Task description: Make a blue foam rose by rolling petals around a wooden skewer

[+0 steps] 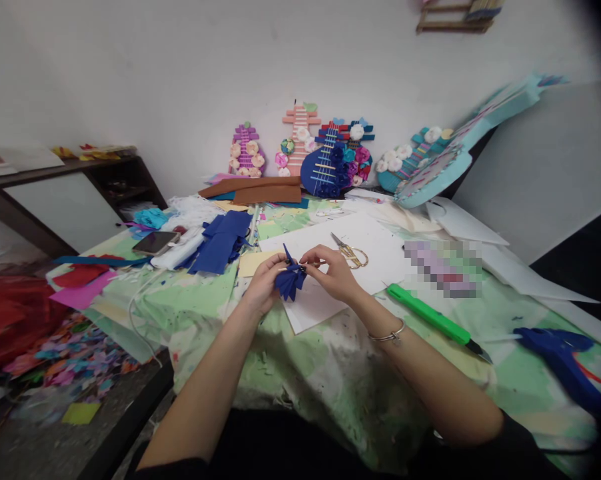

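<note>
Both hands meet over the near middle of the table. Between them hangs a dark blue piece with pointed, petal-like folds (290, 284), perhaps crepe paper or cloth. My left hand (266, 283) pinches its left side. The fingertips of my right hand (334, 272) close on its upper right edge, near something small and dark that I cannot make out. Just beyond my right hand, gold-handled scissors (351, 254) lie on white paper (310, 313). A stack of dark blue strips (223, 243) lies to the left.
A green utility knife (428, 315) and a blue glue gun (555, 350) lie at the right. At the left are a phone (155, 243) and a red sheet (88, 273). Several decorated instrument-shaped crafts lean on the back wall, including a blue one (320, 170).
</note>
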The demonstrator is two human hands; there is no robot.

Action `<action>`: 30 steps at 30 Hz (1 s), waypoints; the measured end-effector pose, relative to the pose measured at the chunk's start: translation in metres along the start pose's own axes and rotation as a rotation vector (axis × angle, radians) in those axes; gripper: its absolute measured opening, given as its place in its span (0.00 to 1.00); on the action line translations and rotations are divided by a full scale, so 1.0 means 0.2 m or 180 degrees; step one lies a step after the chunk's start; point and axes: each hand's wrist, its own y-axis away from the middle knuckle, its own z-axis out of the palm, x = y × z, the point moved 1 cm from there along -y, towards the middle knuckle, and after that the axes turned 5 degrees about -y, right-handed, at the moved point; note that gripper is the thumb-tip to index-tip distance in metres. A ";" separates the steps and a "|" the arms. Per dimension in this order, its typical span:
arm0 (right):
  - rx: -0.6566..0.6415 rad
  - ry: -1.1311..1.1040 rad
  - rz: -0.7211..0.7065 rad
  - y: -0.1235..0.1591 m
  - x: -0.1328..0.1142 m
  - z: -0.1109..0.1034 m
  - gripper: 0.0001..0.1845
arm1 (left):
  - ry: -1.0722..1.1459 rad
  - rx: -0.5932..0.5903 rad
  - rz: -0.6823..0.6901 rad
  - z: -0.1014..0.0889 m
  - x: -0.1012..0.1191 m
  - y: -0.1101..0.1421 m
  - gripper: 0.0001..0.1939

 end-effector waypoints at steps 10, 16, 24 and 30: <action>0.0021 0.0077 0.0089 0.01 -0.01 0.01 0.07 | -0.0095 -0.0093 -0.0054 0.01 0.00 0.01 0.10; 0.0076 0.0176 0.0171 0.00 -0.01 0.01 0.05 | -0.0012 0.0016 -0.0010 0.00 0.01 0.01 0.10; 0.0280 -0.0068 0.0328 0.00 0.00 0.01 0.03 | 0.0050 -0.0127 0.0550 -0.01 0.03 0.03 0.11; 0.0175 -0.0080 0.0466 0.00 -0.03 0.02 0.05 | -0.0243 -0.0032 0.0766 0.01 0.01 0.04 0.17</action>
